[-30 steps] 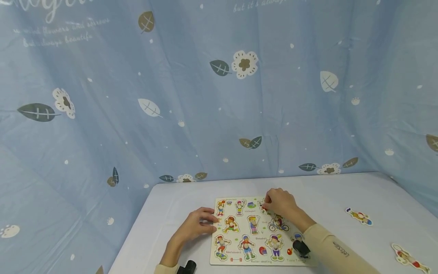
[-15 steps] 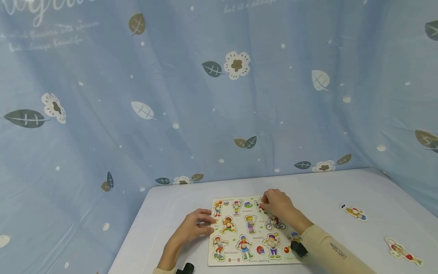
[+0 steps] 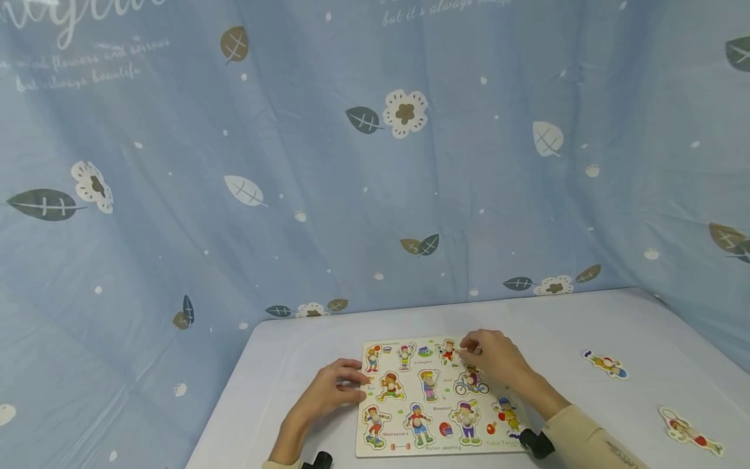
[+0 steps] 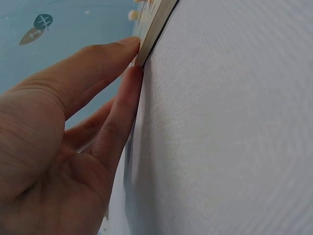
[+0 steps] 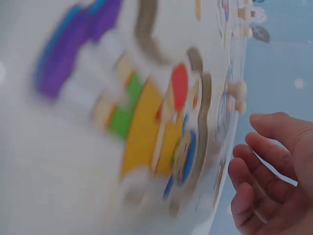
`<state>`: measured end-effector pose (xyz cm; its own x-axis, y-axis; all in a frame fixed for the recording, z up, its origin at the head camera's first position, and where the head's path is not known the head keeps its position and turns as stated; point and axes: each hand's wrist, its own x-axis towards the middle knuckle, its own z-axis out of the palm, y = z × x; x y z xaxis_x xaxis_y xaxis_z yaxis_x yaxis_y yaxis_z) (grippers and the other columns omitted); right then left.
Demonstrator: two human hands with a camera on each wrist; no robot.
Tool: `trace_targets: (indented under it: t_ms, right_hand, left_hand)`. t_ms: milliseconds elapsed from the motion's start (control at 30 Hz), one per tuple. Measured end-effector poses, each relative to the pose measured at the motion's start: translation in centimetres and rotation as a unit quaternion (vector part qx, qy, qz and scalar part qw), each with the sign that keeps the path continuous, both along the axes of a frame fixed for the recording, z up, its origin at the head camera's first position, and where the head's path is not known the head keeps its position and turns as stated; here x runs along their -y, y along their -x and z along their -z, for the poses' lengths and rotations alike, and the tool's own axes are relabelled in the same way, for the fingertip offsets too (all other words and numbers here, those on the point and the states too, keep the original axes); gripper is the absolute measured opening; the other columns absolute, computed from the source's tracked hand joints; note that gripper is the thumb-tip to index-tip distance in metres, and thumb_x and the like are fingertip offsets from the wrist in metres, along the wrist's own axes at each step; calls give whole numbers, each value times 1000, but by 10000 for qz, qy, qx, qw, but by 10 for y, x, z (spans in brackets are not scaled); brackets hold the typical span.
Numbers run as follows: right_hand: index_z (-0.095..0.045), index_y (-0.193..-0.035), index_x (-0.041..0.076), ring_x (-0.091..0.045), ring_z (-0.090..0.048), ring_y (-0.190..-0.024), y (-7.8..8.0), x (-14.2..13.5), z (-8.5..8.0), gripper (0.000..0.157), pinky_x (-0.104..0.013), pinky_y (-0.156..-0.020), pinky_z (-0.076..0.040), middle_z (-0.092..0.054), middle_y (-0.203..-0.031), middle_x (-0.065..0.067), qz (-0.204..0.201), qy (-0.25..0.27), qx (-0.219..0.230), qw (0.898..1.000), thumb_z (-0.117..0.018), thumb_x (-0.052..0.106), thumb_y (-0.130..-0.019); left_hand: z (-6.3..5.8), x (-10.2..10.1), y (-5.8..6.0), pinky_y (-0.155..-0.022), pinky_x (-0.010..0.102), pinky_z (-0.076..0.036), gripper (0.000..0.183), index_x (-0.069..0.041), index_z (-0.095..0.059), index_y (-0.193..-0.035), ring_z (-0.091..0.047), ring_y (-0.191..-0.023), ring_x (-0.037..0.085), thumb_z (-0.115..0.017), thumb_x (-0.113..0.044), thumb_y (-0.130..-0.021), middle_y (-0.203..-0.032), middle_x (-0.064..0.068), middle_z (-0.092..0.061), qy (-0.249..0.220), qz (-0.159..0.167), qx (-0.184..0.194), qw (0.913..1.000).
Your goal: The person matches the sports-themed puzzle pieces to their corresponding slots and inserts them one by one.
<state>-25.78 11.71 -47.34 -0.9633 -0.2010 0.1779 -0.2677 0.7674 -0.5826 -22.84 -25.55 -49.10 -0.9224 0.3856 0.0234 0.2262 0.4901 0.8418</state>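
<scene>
A wooden peg puzzle board (image 3: 412, 393) lies on the table, printed with sports figures and words. My left hand (image 3: 334, 391) has its fingertips against the board's left edge; in the left wrist view, the thumb (image 4: 105, 56) and a finger touch the board's side, fairly straight. At the upper right of the board sits the soccer player piece (image 3: 448, 352). Just right of it my right hand (image 3: 498, 361) hovers with loosely bent fingers, holding nothing. In the right wrist view, the table tennis figure (image 5: 146, 129) shows inside a recess, and the fingers are apart from the wooden knobs (image 5: 237, 89).
Two loose figure pieces lie on the table's right side: one blue and yellow piece (image 3: 606, 364) farther back, and a racket player piece (image 3: 691, 432) nearer. A blue patterned curtain (image 3: 328, 163) hangs behind the white table (image 3: 305, 339).
My right hand has let go of the soccer player piece and moved right, uncovering it and the table tennis figure. The left hand stays at the board's edge. The head view has shifted slightly.
</scene>
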Motion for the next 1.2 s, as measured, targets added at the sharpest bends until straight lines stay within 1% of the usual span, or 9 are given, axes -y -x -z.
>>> trace_targets:
  t_ms: [100, 333, 600, 800, 900, 1000, 1100, 1200]
  right_hand:
    - [-74, -99, 13, -8, -59, -75, -3, -14, 1, 16, -26, -64, -48, -67, -83, 5, 97, -75, -53, 9999, -75, 23, -86]
    - [-74, -98, 12, -8, -57, -70, -11, -54, 0, 17, -26, -57, -45, -67, -80, 6, 216, -425, -160, 9987, -76, 23, -85]
    - [-74, -95, 11, -9, -56, -68, -26, -110, 2, 18, -27, -57, -45, -67, -77, 6, 412, -854, -196, 9953, -76, 25, -84]
    - [-73, -93, 12, -10, -56, -68, -41, -154, 4, 20, -29, -54, -46, -66, -77, 7, 578, -1097, 97, 9922, -76, 30, -83]
    - [-73, -96, 14, -10, -57, -69, -47, -173, 4, 25, -29, -53, -45, -67, -80, 7, 585, -1118, 176, 9919, -74, 36, -85]
    - [-73, -100, 15, -6, -54, -66, -53, -189, 4, 31, -29, -50, -42, -67, -82, 8, 653, -1161, 245, 9908, -72, 42, -86]
    - [-72, -101, 13, -7, -51, -65, -58, -204, 3, 34, -28, -49, -40, -66, -82, 8, 770, -1287, 506, 9874, -71, 43, -86]
    - [-71, -97, 11, -11, -51, -66, -63, -219, 7, 35, -30, -51, -41, -64, -79, 8, 886, -1516, 881, 9805, -73, 43, -83]
  left_hand:
    - [0, 0, 1, -95, 33, -57, 24, -9, -75, -103, -51, -128, 41, -80, -16, -81, -138, 20, -53, -24, 32, -4, 10000]
    - [-2, -2, 1, -95, 32, -57, 24, -7, -75, -104, -53, -127, 39, -79, -16, -82, -137, 19, -53, 16, 53, -44, 10000]
    - [-4, -2, 4, -95, 32, -57, 25, -5, -74, -104, -54, -126, 38, -79, -16, -82, -137, 18, -54, 33, 81, -112, 9999]
    - [-6, 0, 4, -94, 32, -58, 25, -5, -74, -104, -54, -124, 39, -79, -16, -82, -136, 20, -54, 13, 79, -160, 9998]
    - [-7, 2, 3, -93, 34, -58, 24, -5, -74, -104, -54, -124, 40, -79, -16, -82, -136, 20, -54, 59, 44, -204, 9998]
    - [-7, 3, 3, -94, 36, -58, 24, -6, -75, -104, -53, -126, 41, -78, -16, -83, -137, 20, -54, 109, 40, -249, 9996]
    - [-8, 3, 2, -94, 38, -57, 24, -6, -75, -104, -52, -126, 41, -78, -16, -83, -137, 20, -54, 89, 53, -270, 9996]
    - [-8, 2, 3, -94, 40, -57, 24, -5, -74, -104, -53, -126, 41, -79, -14, -82, -137, 20, -54, -6, 24, -226, 9997]
